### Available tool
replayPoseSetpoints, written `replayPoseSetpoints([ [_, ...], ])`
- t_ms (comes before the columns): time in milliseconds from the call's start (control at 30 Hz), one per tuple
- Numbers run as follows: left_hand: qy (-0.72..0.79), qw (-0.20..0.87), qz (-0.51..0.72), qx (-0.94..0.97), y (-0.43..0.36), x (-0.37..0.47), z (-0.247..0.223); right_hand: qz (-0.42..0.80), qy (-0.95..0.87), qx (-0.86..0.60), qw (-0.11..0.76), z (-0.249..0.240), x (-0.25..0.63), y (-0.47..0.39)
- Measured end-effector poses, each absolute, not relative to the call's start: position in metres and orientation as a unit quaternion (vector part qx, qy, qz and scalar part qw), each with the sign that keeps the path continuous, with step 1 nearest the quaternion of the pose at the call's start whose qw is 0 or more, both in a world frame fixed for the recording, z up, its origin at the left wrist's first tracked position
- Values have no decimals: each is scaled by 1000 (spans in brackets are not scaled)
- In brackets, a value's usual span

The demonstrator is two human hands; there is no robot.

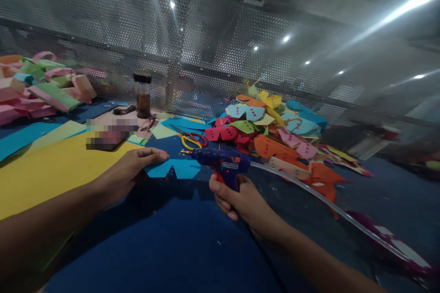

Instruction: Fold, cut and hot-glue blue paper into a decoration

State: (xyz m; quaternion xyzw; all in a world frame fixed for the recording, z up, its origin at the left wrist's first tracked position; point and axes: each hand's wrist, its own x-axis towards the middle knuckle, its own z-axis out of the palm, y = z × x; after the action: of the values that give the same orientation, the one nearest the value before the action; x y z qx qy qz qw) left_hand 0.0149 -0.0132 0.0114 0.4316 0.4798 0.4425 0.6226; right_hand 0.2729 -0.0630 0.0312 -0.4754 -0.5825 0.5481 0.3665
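My right hand (237,199) is wrapped around the grip of a blue glue gun (223,160), thumb toward its orange trigger. A long clear glue stick (309,187) runs out of the gun's back. The nozzle points left, close to the fingertips of my left hand (137,165). Those fingers are pinched together, and a small red bit (167,153) shows at their tips; its kind is too small to make out. Just below the nozzle lies a notched light-blue paper cutout (187,169) on the dark blue table (165,242), partly behind my left hand.
Scissors (192,141) with yellow and red handles lie beyond the gun. Dotted paper cutouts (237,130) are heaped at right. Yellow paper (62,165), a phone-like object (113,136) and a dark-lidded jar (142,96) stand left. Folded paper pieces (51,94) pile up far left, before a perforated screen (195,41).
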Motion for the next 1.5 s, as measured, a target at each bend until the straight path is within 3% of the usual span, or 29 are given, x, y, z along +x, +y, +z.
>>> replayPoseSetpoints([
  [300,491,612,452,423,-10,12,13,584,-566,-450,369,33,275,-63],
  [700,468,634,438,433,-8,10,18,493,-595,-538,336,34,291,-69],
  [1500,454,614,431,480,-12,9,15,341,-697,-545,318,23,286,-74],
])
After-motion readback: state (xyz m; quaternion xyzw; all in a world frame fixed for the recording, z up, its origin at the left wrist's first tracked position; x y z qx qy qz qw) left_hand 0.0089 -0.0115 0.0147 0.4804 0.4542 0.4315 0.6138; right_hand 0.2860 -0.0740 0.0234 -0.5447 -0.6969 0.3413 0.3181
